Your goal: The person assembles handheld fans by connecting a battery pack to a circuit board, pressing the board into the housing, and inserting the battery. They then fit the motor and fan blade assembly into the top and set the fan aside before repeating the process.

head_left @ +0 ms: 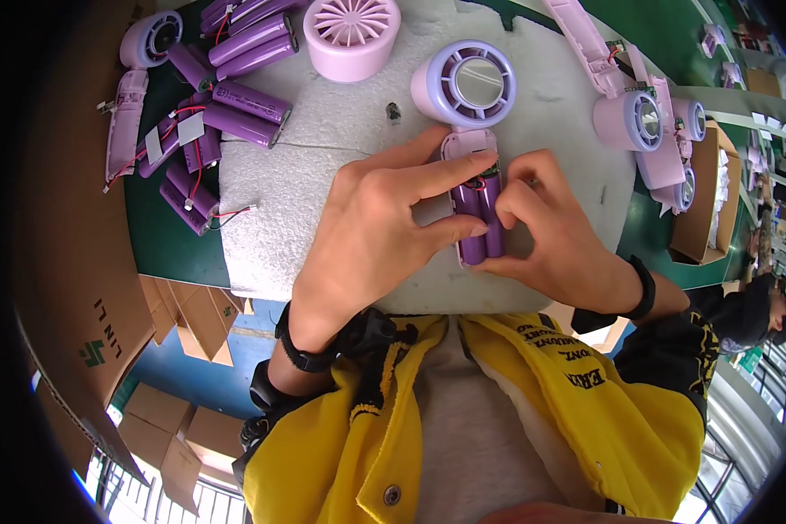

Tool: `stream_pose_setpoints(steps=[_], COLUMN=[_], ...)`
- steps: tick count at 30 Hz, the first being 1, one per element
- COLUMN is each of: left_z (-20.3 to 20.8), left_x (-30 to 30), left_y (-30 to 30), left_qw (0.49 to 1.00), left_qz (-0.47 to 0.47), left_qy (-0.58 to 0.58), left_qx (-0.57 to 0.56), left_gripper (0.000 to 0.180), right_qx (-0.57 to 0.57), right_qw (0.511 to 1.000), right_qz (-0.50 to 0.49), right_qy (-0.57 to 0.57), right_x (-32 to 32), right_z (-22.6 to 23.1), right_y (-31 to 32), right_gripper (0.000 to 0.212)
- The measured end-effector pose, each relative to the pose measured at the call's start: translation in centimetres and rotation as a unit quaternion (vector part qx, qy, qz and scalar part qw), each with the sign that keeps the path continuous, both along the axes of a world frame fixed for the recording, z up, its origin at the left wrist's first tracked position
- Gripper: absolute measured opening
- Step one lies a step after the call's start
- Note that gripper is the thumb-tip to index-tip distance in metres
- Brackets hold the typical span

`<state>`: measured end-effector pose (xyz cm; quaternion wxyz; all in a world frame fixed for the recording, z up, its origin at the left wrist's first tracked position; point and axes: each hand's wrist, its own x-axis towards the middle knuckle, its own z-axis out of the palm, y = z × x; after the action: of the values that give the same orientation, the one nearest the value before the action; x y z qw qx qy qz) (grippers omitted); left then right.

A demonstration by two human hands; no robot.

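Note:
A pink and lavender handheld fan (465, 83) lies on the white foam sheet in front of me, its handle pointing toward me. The handle (469, 142) is open, and a purple two-cell battery pack (473, 244) sits in it, with red wire and a small green circuit board at its top end. My left hand (367, 214) grips the handle from the left, its index finger on the board end and its thumb on the cells. Curled around the right side, my right hand (563, 227) pinches the lower part of the pack and handle; its fingertips are partly hidden.
Several purple battery packs (244, 113) with wires lie at the left on the green table (183, 258). A pink round fan part (349, 39) stands on the foam sheet (271, 218). More fans (624, 122) and a cardboard box (699, 227) are at the right. A large carton (79, 262) borders the left side.

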<state>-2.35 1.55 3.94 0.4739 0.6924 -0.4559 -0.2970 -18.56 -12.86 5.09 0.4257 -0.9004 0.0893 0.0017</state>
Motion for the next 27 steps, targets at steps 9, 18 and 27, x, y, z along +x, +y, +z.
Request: stream_pose_setpoints(steps=[9, 18, 27], left_z=[-0.6, -0.8, -1.2], left_x=[-0.5, -0.6, -1.0], left_y=[0.3, 0.2, 0.2], left_qw=[0.999, 0.999, 0.997], left_qz=[0.021, -0.003, 0.002], left_qy=[0.01, -0.001, 0.007], left_qx=[-0.026, -0.05, -0.072], left_gripper=[0.055, 0.059, 0.057], right_qx=[-0.018, -0.108, -0.135], right_qw=[0.997, 0.984, 0.981], right_qz=[0.073, 0.071, 0.103], right_qy=[-0.017, -0.123, -0.091], right_x=[0.6, 0.4, -0.2], right_z=[0.7, -0.4, 0.6], right_y=[-1.6, -1.3, -1.1], right_gripper=[0.047, 0.054, 0.064])
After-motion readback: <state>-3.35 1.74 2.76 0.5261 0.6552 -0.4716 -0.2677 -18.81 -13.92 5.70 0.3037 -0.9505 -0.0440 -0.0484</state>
